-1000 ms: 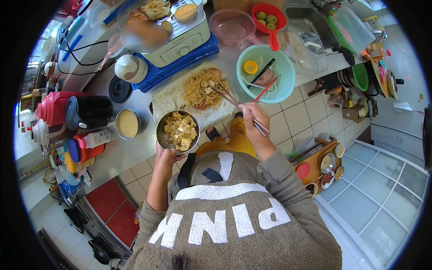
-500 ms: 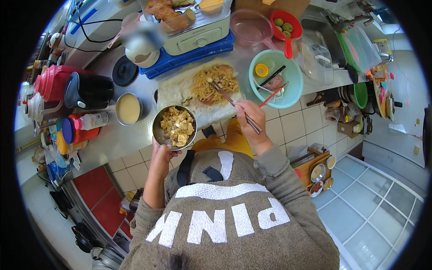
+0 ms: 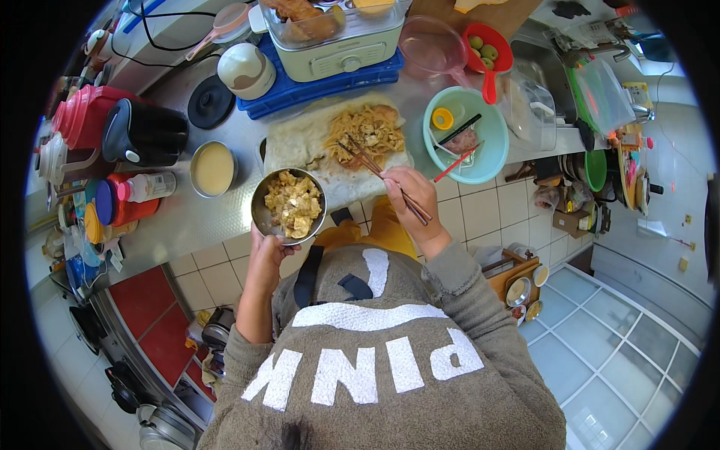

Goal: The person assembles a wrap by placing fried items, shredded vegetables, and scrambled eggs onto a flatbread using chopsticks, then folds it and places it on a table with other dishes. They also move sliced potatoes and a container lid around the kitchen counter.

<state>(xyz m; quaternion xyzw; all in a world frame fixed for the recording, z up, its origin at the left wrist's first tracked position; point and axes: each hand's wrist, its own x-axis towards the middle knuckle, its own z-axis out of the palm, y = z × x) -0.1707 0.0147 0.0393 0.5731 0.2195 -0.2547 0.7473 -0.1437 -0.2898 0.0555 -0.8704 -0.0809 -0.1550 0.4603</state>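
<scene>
My left hand [image 3: 268,257] grips a steel bowl [image 3: 259,196] by its near rim. Chunky yellow-brown food [image 3: 294,206], like scrambled egg, is heaped toward the bowl's right side, and bare metal shows at its lower left. My right hand [image 3: 411,204] is closed round a pair of brown chopsticks [image 3: 369,160]. Their tips touch or hover over the left part of a pile of pale yellow shreds [image 3: 367,131] with egg-like bits on it; which of the two I cannot tell. The pile lies on the right end of a whitish, floury sheet [image 3: 294,142] on the counter.
A pale green basin [image 3: 491,150] with a yellow ring and a red stick stands right of the sheet. Left are a bowl of cream-coloured liquid [image 3: 214,169] and a black lid [image 3: 211,101]. Behind sit a blue tray [image 3: 322,88] and a cream appliance [image 3: 341,54].
The chopstick tips have shifted slightly left over the shreds. In the bowl, the food now sits more to the right, showing more bare metal. My head view has shifted a little.
</scene>
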